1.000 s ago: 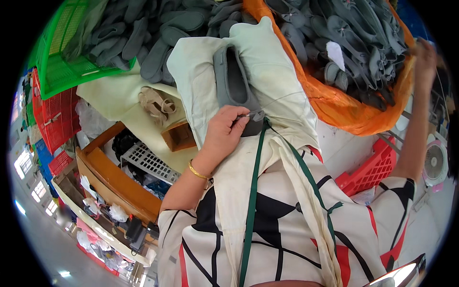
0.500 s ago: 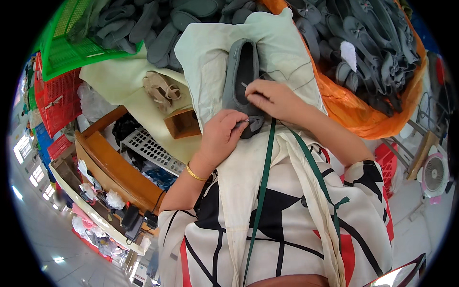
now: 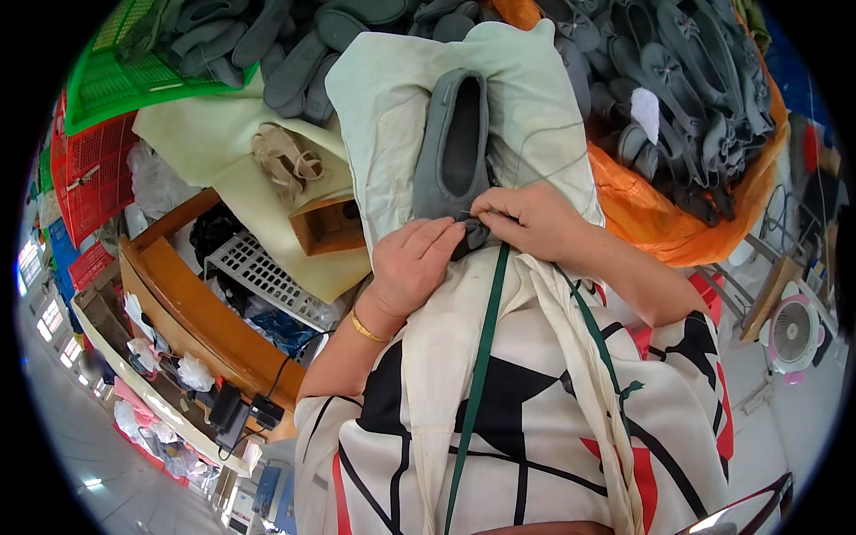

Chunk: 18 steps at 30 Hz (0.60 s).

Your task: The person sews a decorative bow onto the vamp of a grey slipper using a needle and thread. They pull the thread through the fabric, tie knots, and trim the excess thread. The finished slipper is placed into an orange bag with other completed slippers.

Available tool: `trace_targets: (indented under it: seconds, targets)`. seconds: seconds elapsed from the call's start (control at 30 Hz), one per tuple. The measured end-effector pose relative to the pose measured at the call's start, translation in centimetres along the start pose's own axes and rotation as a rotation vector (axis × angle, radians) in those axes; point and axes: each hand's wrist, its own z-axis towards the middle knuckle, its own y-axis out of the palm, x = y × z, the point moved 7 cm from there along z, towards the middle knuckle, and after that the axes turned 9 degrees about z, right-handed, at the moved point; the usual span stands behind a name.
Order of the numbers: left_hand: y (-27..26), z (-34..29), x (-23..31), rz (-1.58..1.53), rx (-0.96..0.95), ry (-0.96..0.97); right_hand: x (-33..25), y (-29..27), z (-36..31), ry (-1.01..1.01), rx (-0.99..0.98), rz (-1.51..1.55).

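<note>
The pale cloth (image 3: 379, 134) carries the grey shoe (image 3: 430, 174), opening upward. The shoe looks light, soft and not slippery; its toe should be a good place to hold. The left hand (image 3: 414, 265) is closed on the small bow (image 3: 477, 234) there; the right hand (image 3: 528, 218) pinches what seems a needle (image 3: 468, 212).

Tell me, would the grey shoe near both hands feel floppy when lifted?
The grey shoe probably bends somewhat: its sides look thin and fabric-like. It likely won't collapse, since its opening looks neatly oval. Being low and empty, it's probably light.
</note>
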Motion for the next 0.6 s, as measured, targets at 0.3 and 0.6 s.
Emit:
trace_targets:
  seconds: [0.3, 0.6]
  targets:
    - [0.05, 0.24, -0.29, -0.057, 0.025, -0.040, 0.11, 0.09, 0.20, 0.046, -0.039, -0.006]
    - [0.03, 0.29, -0.36, -0.061, 0.014, -0.069, 0.41, 0.22, 0.27, -0.023, -0.039, -0.055]
